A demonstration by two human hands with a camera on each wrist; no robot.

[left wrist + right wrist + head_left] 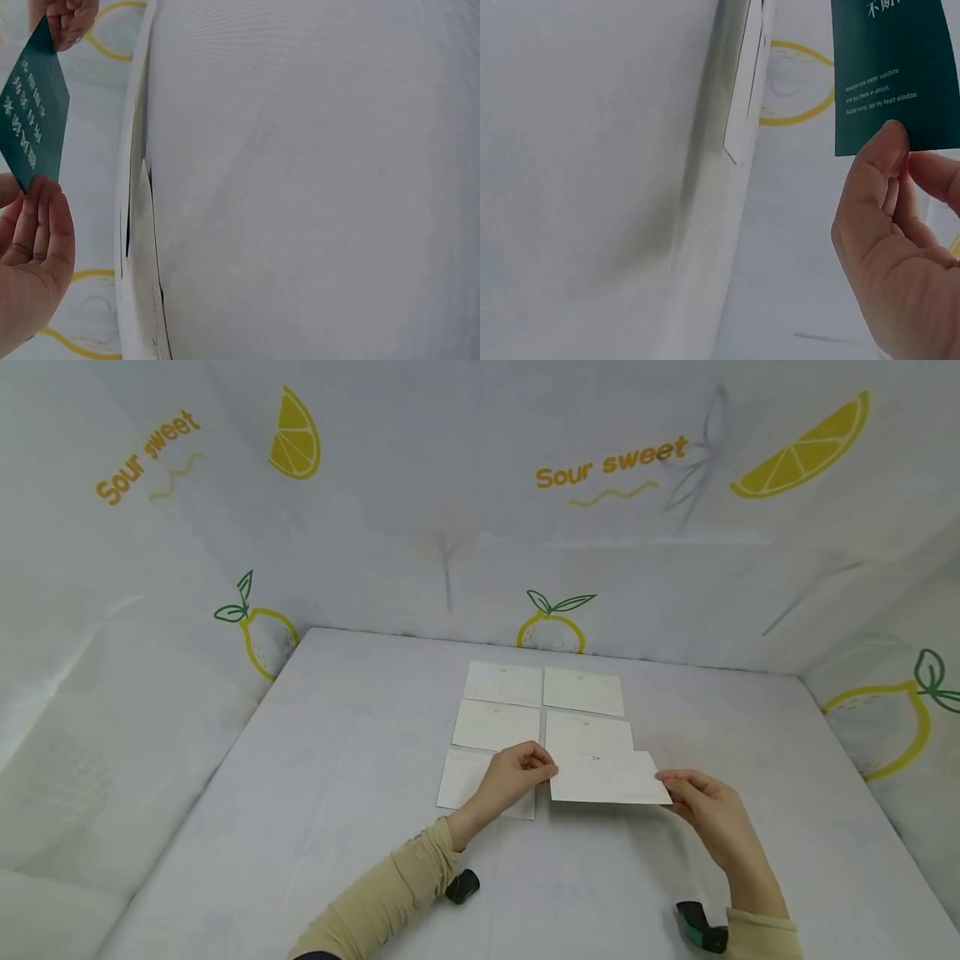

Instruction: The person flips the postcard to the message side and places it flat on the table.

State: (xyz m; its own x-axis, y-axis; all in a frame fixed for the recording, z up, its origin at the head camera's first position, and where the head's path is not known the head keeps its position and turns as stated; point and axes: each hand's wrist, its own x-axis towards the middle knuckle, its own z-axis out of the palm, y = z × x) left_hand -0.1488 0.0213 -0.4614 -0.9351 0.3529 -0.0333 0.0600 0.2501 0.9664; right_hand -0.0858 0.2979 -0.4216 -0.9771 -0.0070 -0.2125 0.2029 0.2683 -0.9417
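Note:
A postcard (606,779) is held up between both hands, its pale back facing up in the head view. The left hand (516,775) pinches its left edge, and the right hand (705,806) pinches its right edge between thumb and fingers. From below, the left wrist view shows the postcard's dark green face (37,109) with white characters. Small white lettering also shows on the green side (889,82) in the right wrist view. Several pale postcards lie in two columns on the table, among them a far-right one (583,692) and a near-left one (463,779) partly covered by the left hand.
The white-covered table (337,760) meets a white backdrop (420,485) printed with lemons and "Sour sweet". A black object (462,887) is by the left forearm, and a black-and-green one (701,928) is by the right wrist.

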